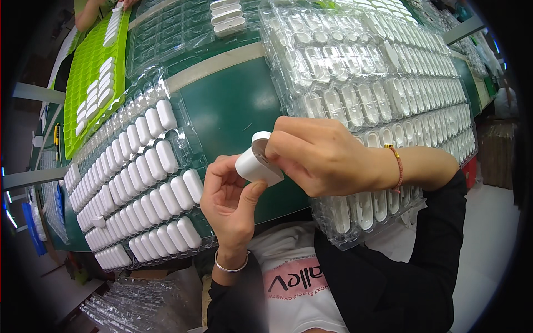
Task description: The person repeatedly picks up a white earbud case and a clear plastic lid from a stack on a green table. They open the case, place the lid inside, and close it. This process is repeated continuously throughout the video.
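A small white earbud case point(255, 168) with its lid tipped up is held in front of my chest. My left hand point(229, 202) grips its body from the left and below, thumb on the near side. The bent fingers of my right hand point(325, 155) are closed at the raised lid and the mouth of the case. They hide part of the inside, and I cannot see whether a small part is also between them.
To the left, a clear tray point(191, 150) carries rows of closed white cases. Clear trays of opened case shells point(361, 105) are stacked at the right. A green tray point(83, 83) stands at the far left, with another person's hand point(88, 15) beyond. Green tabletop point(227, 105) lies between.
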Demonstrator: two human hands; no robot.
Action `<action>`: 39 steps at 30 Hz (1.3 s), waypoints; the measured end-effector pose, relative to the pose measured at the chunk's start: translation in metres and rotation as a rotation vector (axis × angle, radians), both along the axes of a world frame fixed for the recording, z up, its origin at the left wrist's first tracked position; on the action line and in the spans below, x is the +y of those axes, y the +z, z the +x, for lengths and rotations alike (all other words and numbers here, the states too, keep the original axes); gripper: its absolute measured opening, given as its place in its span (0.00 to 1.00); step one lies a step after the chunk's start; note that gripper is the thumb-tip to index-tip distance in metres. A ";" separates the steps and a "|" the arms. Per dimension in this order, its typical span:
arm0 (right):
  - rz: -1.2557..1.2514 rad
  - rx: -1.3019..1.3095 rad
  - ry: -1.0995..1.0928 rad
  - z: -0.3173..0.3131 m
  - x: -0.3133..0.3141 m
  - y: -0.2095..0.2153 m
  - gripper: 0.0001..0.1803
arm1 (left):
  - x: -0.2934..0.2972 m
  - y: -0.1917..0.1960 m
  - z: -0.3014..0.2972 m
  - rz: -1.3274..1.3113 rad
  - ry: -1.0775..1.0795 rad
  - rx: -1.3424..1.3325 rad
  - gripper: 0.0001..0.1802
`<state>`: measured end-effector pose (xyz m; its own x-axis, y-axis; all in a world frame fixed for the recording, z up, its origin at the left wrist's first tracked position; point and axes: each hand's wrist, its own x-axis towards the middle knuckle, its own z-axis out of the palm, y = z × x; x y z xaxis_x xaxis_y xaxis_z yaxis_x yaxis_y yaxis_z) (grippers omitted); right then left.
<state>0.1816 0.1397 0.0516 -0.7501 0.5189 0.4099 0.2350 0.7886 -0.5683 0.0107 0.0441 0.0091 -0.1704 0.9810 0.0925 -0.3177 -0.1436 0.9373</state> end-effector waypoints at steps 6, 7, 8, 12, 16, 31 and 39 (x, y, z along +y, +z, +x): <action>0.011 -0.077 -0.007 -0.001 -0.004 0.003 0.19 | -0.002 -0.002 -0.002 0.039 -0.049 0.035 0.21; -0.009 -0.071 -0.001 -0.002 -0.004 0.003 0.19 | -0.002 -0.002 -0.004 0.027 -0.061 0.007 0.21; -0.030 -0.066 0.006 -0.002 -0.004 0.004 0.19 | -0.003 -0.002 -0.005 0.002 -0.074 -0.054 0.21; -0.097 -0.087 0.030 -0.002 -0.004 0.008 0.17 | -0.006 -0.001 -0.008 -0.041 -0.111 -0.164 0.22; -0.176 -0.042 0.032 -0.002 -0.002 0.008 0.10 | -0.009 -0.005 -0.009 -0.092 -0.139 -0.260 0.22; -0.139 0.038 0.162 -0.018 0.014 0.005 0.11 | -0.021 -0.001 -0.018 -0.192 -0.132 -0.280 0.27; -0.262 0.141 0.185 -0.034 0.002 0.022 0.14 | -0.015 0.004 -0.022 -0.062 0.055 -0.163 0.24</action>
